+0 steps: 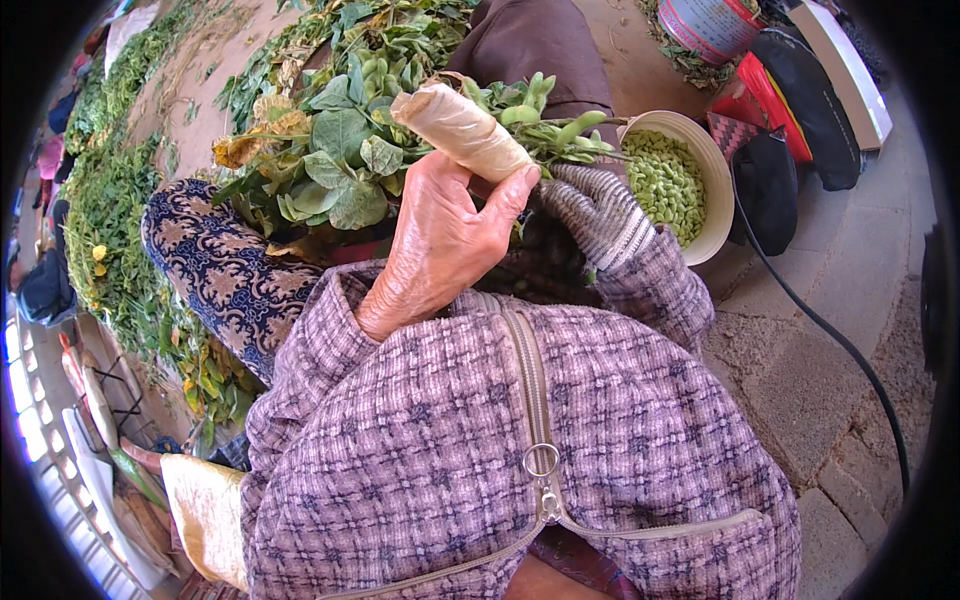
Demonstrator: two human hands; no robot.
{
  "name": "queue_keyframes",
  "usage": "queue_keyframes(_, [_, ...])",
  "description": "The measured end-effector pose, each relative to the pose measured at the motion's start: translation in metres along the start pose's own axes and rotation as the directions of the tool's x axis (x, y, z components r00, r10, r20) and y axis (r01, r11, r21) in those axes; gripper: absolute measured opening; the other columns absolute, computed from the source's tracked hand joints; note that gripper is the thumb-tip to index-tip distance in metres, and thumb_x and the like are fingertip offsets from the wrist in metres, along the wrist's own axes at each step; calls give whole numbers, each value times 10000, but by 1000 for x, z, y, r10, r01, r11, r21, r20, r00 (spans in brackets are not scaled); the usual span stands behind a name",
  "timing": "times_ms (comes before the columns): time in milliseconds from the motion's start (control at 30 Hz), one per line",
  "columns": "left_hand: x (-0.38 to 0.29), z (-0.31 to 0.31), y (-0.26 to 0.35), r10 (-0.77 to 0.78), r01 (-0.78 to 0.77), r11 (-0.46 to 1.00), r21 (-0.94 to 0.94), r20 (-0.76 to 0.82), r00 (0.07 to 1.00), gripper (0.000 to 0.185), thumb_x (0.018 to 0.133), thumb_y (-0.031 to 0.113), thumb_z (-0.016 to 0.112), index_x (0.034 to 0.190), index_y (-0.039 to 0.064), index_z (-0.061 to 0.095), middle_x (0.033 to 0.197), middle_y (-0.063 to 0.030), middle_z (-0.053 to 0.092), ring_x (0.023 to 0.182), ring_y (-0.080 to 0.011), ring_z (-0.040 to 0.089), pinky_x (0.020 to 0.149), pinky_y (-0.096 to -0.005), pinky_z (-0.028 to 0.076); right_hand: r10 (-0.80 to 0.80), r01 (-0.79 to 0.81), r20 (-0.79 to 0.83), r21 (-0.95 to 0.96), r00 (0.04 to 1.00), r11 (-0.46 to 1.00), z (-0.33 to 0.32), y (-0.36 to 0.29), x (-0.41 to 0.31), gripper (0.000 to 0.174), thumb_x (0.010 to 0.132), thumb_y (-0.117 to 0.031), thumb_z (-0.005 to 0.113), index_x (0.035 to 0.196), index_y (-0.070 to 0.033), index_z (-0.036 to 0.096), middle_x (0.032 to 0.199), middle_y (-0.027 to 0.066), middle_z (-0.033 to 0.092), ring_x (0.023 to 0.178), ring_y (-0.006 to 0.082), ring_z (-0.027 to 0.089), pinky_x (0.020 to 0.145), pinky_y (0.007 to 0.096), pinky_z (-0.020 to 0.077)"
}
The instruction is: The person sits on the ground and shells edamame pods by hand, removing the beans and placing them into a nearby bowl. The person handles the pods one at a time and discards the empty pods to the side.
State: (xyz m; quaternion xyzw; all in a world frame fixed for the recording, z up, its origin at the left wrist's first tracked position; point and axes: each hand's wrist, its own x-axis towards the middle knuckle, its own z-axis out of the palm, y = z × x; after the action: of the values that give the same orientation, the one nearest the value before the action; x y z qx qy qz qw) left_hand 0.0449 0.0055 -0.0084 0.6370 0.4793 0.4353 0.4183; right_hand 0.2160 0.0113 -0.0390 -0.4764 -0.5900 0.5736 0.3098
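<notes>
My bare left hand (450,232) is raised at the middle, its thumb against the lower end of a pale, wrinkled roll (465,131); whether the roll is worn on the fingers or held is unclear. Close to that thumb, my right hand (596,206) wears a striped knitted glove, its fingertips partly hidden. Green bean pods (574,127) on stems lie just beyond both hands, and leafy bean plants (349,146) spread to the left. By the right wrist stands a cream plastic bowl (720,191) holding shelled green beans (667,180).
A printed metal bucket (709,26) stands at the upper right, near a black and red bag (765,97). A black cable or strap (832,322) curves over the paving. Piled plants (112,202) line the left, with people (45,277) at the far edge.
</notes>
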Motion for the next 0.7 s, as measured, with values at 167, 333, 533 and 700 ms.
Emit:
queue_keyframes(167, [1,-3,0,-75,75,994,-83,2,997,129,850,90,641,874,-35,620,805,-60,626,709,-126,614,653,-247,490,60,-50,118,-86,991,995,-12,-9,-5,287,885,-131,554,1125,23,584,953,114,646,857,148,589,774,272,479])
queue_keyframes(333, [4,-5,-2,-84,85,993,-86,11,996,157,852,100,646,900,-43,601,804,-68,624,723,-127,618,658,-254,497,48,-35,33,-328,998,944,-4,-9,-3,294,809,-161,676,1063,-26,620,874,127,666,779,215,638,714,318,508])
queue_keyframes(533, [4,-11,6,-228,226,894,-388,41,973,208,851,114,651,975,-37,578,860,-90,637,755,-144,621,715,-263,495,8,-9,-6,-354,1000,935,-4,-9,2,265,835,-246,653,1007,-43,654,827,135,669,742,218,643,690,324,505])
queue_keyframes(700, [3,-13,8,-219,221,937,-271,39,975,246,849,152,660,987,-34,577,889,-96,643,772,-154,611,728,-271,483,48,-50,-13,-292,999,955,-4,-16,3,294,854,-299,625,993,-43,664,791,140,666,709,222,638,673,328,499])
